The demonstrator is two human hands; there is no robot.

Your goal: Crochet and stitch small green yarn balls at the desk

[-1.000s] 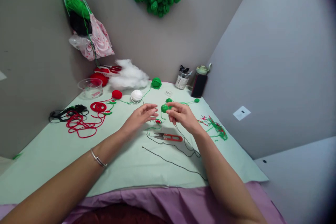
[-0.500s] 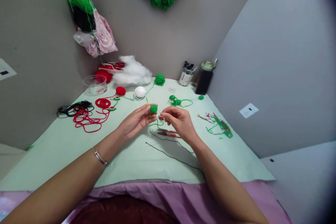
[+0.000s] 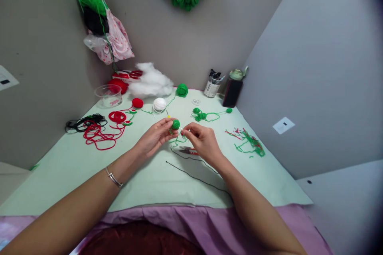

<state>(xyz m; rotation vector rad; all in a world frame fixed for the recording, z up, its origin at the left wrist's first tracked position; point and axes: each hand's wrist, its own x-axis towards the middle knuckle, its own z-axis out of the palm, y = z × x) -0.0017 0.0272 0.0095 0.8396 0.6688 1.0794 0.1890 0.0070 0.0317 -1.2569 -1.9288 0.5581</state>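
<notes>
A small green crocheted ball (image 3: pixel 175 124) is pinched in the fingertips of my left hand (image 3: pixel 155 137) above the pale green table cover (image 3: pixel 74 167). My right hand (image 3: pixel 201 140) is right beside it, its fingertips pinched on a thin needle or thread (image 3: pixel 181 129) that touches the ball. Loose green yarn (image 3: pixel 178 140) trails down from the ball. Red-handled snips (image 3: pixel 188 151) lie under my right hand, partly hidden, and a long black thread (image 3: pixel 194 177) runs along the cover toward my right forearm.
Behind my hands lie small green crocheted pieces (image 3: pixel 200 115), a white yarn ball (image 3: pixel 159 104), a red ball (image 3: pixel 137 102), a green ball (image 3: pixel 181 90) and white stuffing (image 3: pixel 151 81). Red yarn (image 3: pixel 98 135) and black cord (image 3: pixel 82 122) lie left; scraps (image 3: pixel 248 143) right. A dark bottle (image 3: pixel 231 89) stands at the back.
The green ball passed from my right hand to my left hand. My right hand then closed in on the ball with its fingertips pinched.
</notes>
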